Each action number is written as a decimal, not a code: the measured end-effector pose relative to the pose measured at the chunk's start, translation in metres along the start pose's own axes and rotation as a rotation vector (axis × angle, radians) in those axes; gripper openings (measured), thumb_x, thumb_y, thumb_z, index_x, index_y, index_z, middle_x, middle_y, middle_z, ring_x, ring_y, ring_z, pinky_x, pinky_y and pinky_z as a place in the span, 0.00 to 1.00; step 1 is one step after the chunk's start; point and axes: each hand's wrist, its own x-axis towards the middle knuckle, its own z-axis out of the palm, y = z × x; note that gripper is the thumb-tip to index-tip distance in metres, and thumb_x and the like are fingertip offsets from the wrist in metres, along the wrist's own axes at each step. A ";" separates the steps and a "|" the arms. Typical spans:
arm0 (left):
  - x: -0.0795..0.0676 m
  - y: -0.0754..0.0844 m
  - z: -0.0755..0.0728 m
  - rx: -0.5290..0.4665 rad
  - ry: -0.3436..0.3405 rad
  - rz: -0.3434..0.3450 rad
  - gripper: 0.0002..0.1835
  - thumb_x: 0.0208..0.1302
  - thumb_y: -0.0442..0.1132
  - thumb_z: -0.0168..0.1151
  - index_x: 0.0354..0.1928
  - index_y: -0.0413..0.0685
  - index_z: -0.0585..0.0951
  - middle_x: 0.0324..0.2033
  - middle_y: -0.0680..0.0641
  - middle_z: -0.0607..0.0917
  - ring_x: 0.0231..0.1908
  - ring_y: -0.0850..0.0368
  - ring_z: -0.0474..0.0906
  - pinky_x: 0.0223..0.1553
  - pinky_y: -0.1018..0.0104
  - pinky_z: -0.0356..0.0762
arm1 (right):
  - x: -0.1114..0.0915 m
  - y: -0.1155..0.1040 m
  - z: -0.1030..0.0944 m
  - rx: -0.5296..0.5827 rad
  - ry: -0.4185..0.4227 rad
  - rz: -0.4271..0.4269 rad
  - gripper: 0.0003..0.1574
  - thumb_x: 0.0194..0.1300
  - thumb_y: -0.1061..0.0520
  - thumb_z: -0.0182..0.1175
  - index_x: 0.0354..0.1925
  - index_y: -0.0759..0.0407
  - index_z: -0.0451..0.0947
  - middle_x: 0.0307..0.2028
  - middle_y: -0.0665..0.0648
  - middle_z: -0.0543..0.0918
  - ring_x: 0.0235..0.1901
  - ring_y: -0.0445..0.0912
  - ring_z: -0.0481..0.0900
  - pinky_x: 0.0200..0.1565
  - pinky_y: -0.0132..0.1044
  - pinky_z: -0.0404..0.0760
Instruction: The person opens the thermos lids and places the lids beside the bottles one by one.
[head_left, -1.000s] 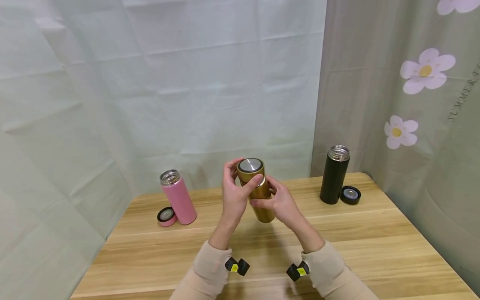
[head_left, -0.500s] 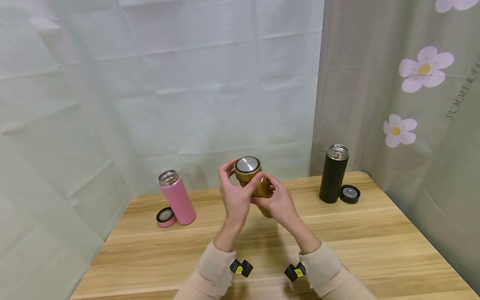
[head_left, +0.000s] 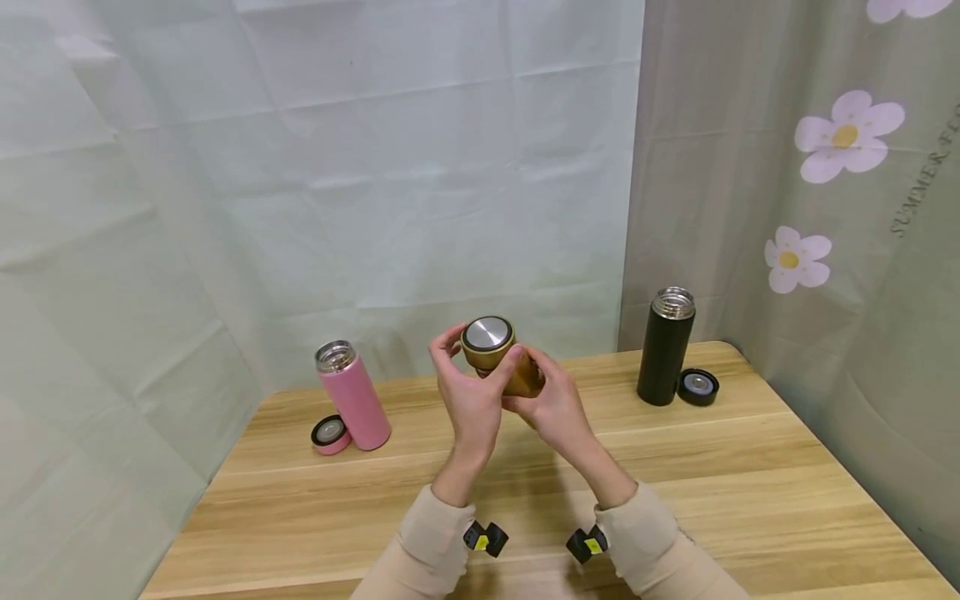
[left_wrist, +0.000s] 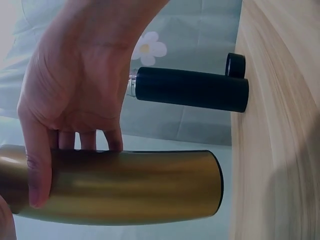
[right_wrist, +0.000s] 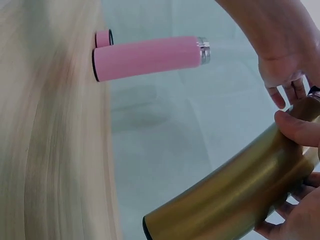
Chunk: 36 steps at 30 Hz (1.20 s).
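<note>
A gold thermos bottle (head_left: pixel 520 379) is held up over the table, tilted with its top towards the left. Its gold lid (head_left: pixel 487 340) has a silver disc on top. My left hand (head_left: pixel 472 408) holds the lid with thumb and fingers around its sides. Lower down, my right hand (head_left: pixel 557 404) grips the bottle body, thumb on one side and fingers on the other. The right wrist view shows the body (right_wrist: pixel 235 192) slanting down to a dark-edged base. In the head view the right hand hides the base.
A pink bottle (head_left: pixel 358 406) stands uncapped at left beside its upturned lid (head_left: pixel 331 435). On the right, a black bottle (head_left: pixel 664 354) stands uncapped next to its black lid (head_left: pixel 698 387). Pale curtains rise behind the wooden table (head_left: pixel 315 508).
The gold bottle has tilted further, its lid shifting left and its base passing out of sight behind the right hand. Both hands have stayed on it. The view has shifted slightly.
</note>
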 end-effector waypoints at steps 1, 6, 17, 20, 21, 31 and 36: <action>0.000 0.000 0.000 0.002 0.005 0.002 0.41 0.52 0.46 0.84 0.63 0.48 0.70 0.60 0.52 0.78 0.60 0.49 0.68 0.61 0.43 0.62 | 0.000 0.000 0.000 -0.007 0.005 -0.009 0.47 0.51 0.63 0.82 0.67 0.64 0.75 0.60 0.63 0.81 0.58 0.58 0.79 0.60 0.57 0.78; 0.000 -0.002 0.001 0.010 0.018 -0.002 0.41 0.52 0.46 0.84 0.63 0.47 0.70 0.59 0.51 0.78 0.59 0.48 0.69 0.62 0.40 0.62 | -0.001 0.002 0.003 -0.040 0.040 -0.027 0.47 0.52 0.64 0.82 0.67 0.66 0.73 0.61 0.65 0.81 0.59 0.60 0.79 0.61 0.59 0.78; 0.000 -0.005 0.002 0.010 -0.016 -0.061 0.42 0.53 0.49 0.83 0.64 0.48 0.69 0.60 0.50 0.77 0.59 0.48 0.68 0.57 0.47 0.64 | -0.002 0.004 0.006 -0.077 0.068 0.012 0.47 0.51 0.65 0.82 0.66 0.67 0.71 0.61 0.67 0.78 0.60 0.62 0.78 0.61 0.59 0.78; 0.000 -0.006 0.002 0.014 -0.018 -0.065 0.42 0.53 0.49 0.83 0.64 0.47 0.69 0.60 0.50 0.77 0.59 0.48 0.68 0.57 0.46 0.64 | -0.002 0.004 0.006 -0.088 0.076 0.007 0.47 0.51 0.65 0.82 0.66 0.67 0.70 0.61 0.67 0.78 0.59 0.62 0.77 0.60 0.59 0.78; 0.000 -0.006 0.003 0.016 -0.017 -0.066 0.42 0.53 0.50 0.83 0.64 0.46 0.69 0.60 0.50 0.77 0.59 0.48 0.68 0.58 0.46 0.64 | -0.002 0.004 0.006 -0.093 0.083 0.004 0.47 0.51 0.65 0.82 0.66 0.68 0.70 0.60 0.68 0.78 0.59 0.63 0.77 0.60 0.60 0.78; -0.003 -0.009 0.008 -0.053 0.059 -0.096 0.40 0.54 0.48 0.83 0.62 0.46 0.69 0.58 0.48 0.78 0.57 0.48 0.71 0.57 0.49 0.69 | -0.005 0.004 0.017 -0.203 0.200 -0.061 0.48 0.44 0.65 0.84 0.61 0.68 0.70 0.53 0.67 0.79 0.53 0.61 0.76 0.58 0.60 0.72; 0.002 -0.008 0.007 -0.201 0.108 -0.157 0.40 0.56 0.44 0.81 0.62 0.41 0.65 0.55 0.43 0.77 0.55 0.48 0.74 0.55 0.58 0.76 | -0.008 0.006 0.020 -0.254 0.235 -0.065 0.49 0.44 0.64 0.85 0.60 0.66 0.69 0.53 0.65 0.77 0.55 0.61 0.73 0.59 0.61 0.67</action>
